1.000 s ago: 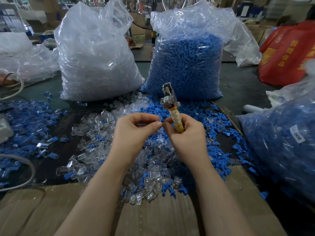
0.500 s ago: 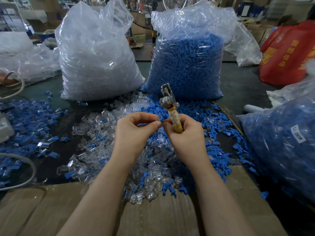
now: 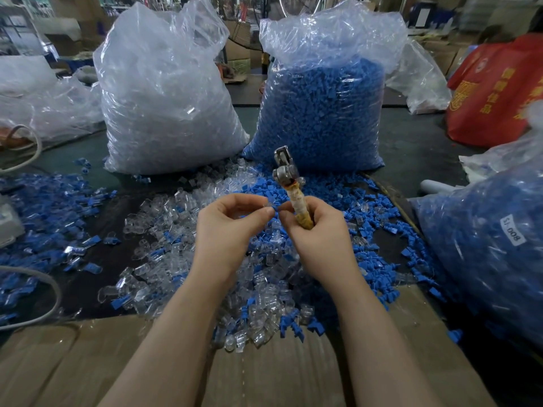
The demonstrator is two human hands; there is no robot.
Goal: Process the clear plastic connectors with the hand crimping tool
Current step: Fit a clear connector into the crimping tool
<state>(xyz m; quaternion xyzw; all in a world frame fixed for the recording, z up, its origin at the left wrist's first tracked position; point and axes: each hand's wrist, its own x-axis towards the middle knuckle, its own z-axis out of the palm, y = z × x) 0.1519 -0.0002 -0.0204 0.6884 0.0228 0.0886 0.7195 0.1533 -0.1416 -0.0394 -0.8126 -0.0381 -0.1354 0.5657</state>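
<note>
Hardly anything has shifted since the earlier frames: both hands hold as before, the tool's head tipped only a touch

Right hand [image 3: 318, 235] is wrapped shut around the tape-bound handle of the crimping tool [image 3: 289, 183], whose long axis stands nearly upright, metal head up and away from the person. Left hand [image 3: 227, 230] has thumb and forefinger pinched on a small part [image 3: 271, 207], clear with some blue, held just left of the handle and well below the head, touching the right thumb tip. Feeding it calls for a lift up and slightly right, I judge. Loose clear connectors [image 3: 176, 230] lie heaped on the table [image 3: 88, 289] beneath both hands
</note>
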